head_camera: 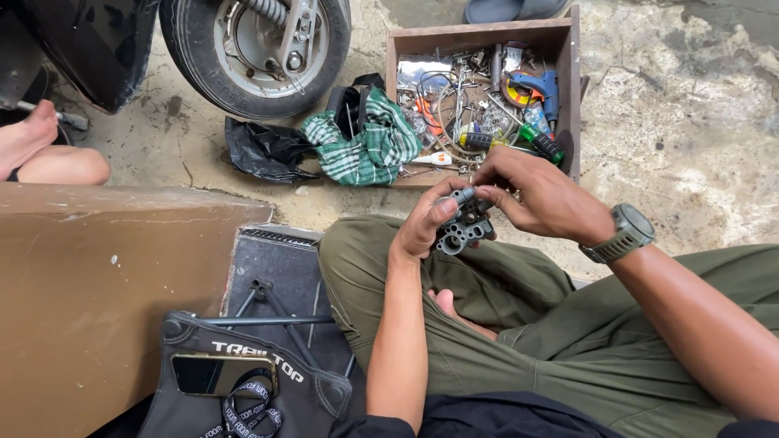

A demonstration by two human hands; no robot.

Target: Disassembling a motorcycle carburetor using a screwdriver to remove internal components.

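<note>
My left hand point(423, 223) grips a small grey metal engine part point(462, 227) with round ports, held above my lap. The fingertips of my right hand point(535, 195) pinch the top of the same part. A grey watch point(629, 231) sits on my right wrist. I sit cross-legged in olive trousers point(535, 324) on a concrete floor. Just beyond my hands stands a wooden box point(568, 49) full of tools, wires and screwdrivers.
A green checked cloth point(369, 142) and a black plastic bag point(264, 150) lie beside the box. A scooter wheel point(256, 49) stands at the top left. Another person's bare foot point(28, 134) is at far left. A brown board point(81, 284) and a black bag point(243, 373) lie at my left.
</note>
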